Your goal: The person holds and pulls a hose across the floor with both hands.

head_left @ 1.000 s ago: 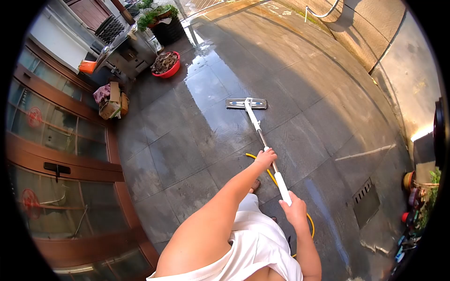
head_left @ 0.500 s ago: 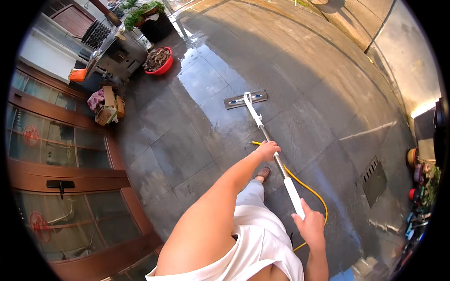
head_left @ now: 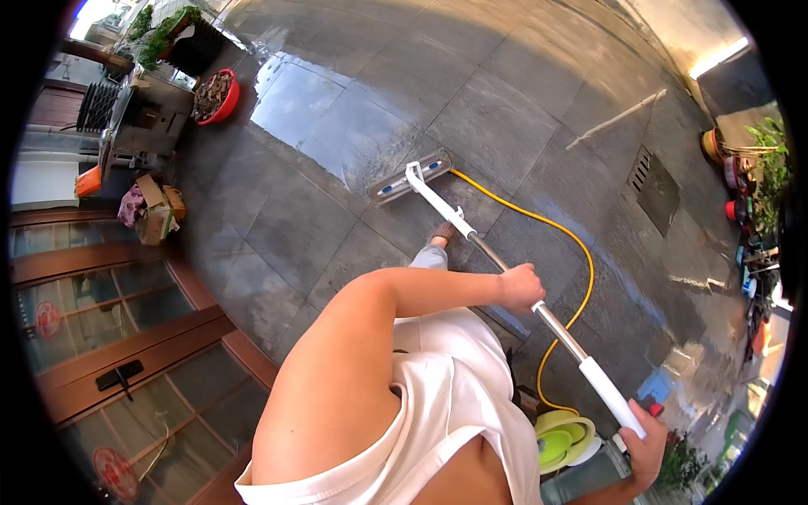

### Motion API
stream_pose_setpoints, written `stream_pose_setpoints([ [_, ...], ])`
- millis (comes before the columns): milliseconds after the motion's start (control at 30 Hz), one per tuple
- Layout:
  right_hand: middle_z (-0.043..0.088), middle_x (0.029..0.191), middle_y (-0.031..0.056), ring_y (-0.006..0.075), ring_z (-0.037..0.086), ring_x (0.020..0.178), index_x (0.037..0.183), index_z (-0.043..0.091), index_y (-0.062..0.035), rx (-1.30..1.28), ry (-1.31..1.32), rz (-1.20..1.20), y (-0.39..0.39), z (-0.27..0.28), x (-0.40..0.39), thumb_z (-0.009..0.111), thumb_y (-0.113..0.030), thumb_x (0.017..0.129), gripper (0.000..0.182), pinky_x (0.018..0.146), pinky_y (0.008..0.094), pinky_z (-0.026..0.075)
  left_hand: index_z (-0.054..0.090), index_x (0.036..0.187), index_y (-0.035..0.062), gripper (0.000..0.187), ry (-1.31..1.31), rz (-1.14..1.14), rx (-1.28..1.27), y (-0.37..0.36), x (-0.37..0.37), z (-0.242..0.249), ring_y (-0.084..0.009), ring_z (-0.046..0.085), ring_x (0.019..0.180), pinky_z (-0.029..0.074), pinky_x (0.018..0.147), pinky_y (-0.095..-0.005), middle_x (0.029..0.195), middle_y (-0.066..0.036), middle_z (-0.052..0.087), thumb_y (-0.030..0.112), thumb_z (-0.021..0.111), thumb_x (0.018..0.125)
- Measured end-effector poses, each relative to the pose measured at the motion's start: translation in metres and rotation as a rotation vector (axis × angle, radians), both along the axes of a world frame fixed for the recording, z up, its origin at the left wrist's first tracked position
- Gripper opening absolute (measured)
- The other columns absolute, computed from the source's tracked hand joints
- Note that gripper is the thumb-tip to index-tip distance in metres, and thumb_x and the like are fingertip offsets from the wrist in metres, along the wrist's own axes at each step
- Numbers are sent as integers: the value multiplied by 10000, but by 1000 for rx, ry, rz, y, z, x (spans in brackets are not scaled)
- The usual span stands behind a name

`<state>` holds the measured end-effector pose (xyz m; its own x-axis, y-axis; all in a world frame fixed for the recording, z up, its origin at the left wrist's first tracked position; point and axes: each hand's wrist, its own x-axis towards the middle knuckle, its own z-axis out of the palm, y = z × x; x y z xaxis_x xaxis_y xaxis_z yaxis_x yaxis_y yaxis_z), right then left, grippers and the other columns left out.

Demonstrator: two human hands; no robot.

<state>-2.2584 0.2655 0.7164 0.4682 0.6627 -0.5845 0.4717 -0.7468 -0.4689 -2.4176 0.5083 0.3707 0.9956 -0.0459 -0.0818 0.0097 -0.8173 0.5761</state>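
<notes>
A flat mop (head_left: 567, 331) with a white and metal pole slants across the view from upper left to lower right. Its rectangular head (head_left: 389, 190) lies on the wet grey floor tiles, just ahead of my foot in a brown shoe. Partway down the pole, my left hand (head_left: 522, 286) is wrapped round the metal section, its arm reaching across my body. My right hand (head_left: 646, 442) grips the white handle at the pole's near end. Behind the pole runs a yellow hose (head_left: 589, 261), which curves over the tiles.
Brown-framed glass doors (head_left: 126, 337) line the left side. Beyond them are cardboard boxes (head_left: 153, 220), a red basin (head_left: 220, 108) of brown pieces and potted plants. A floor drain (head_left: 656, 192) lies to the right. Green basins (head_left: 562, 442) sit near my right side.
The mop head has come back toward me and turned. Both hands have moved right with the pole, my right hand also lower. My view has shifted, bringing the green basins in.
</notes>
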Motion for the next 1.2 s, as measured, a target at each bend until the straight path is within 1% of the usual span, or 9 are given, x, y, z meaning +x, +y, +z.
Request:
stream_pose_setpoints([
  [167,683,911,180,206,644,808,1110,645,57,39,-25,69,-14,15,-29,683,-114,671,473,764,302,479,637,751,120,194,40,-81,-125,-37,-19,5,-254,635,677,410,783,-375,685,-54,652,304,674,700],
  [400,675,828,193,226,647,718,1079,648,57,92,-35,126,47,-26,-59,661,-46,689,404,676,299,482,604,747,139,164,40,41,-52,27,-60,-19,-237,626,679,388,741,-373,682,-39,639,296,650,726],
  [467,658,774,195,288,655,673,1101,660,3,220,-78,233,70,-55,-64,699,-35,710,394,621,330,477,602,751,143,153,55,117,-3,60,-77,-33,-228,630,700,386,737,-372,690,-36,640,286,649,725],
  [667,686,900,200,276,679,770,1110,663,-21,298,-63,313,208,-123,-124,701,-42,731,381,694,325,503,619,818,164,159,216,424,110,192,-153,-73,-209,643,865,403,779,-369,800,-18,649,228,684,687],
  [767,684,892,155,311,664,771,1147,662,-101,328,-151,433,288,-176,-169,730,-132,748,406,671,364,511,620,842,157,184,227,686,196,271,-208,-116,-208,612,976,435,844,-375,910,-15,641,205,706,686],
  [900,582,745,97,306,617,650,1216,607,-162,359,-248,611,398,-261,-249,719,-214,772,460,580,411,493,585,1106,144,373,528,910,146,376,-280,-114,-270,542,1117,455,885,-428,1127,-79,553,210,696,757],
  [967,576,739,94,308,625,636,1234,593,-175,443,-238,716,448,-289,-278,709,-215,783,467,580,411,513,570,1111,132,393,594,944,127,419,-309,-127,-271,544,1107,450,889,-432,1142,-88,539,195,703,747],
  [1067,571,715,89,292,628,610,1219,606,-172,425,-280,788,504,-266,-311,702,-222,792,441,561,394,518,602,1037,135,327,432,982,341,457,-340,-123,-270,557,1066,448,877,-424,1081,-70,568,179,709,731],
  [1200,554,674,83,272,608,562,1176,641,-164,407,-300,746,522,-194,-279,693,-214,792,390,521,385,492,627,872,141,190,228,707,262,475,-310,-92,-253,570,1000,447,835,-408,945,-42,605,173,713,706],
])
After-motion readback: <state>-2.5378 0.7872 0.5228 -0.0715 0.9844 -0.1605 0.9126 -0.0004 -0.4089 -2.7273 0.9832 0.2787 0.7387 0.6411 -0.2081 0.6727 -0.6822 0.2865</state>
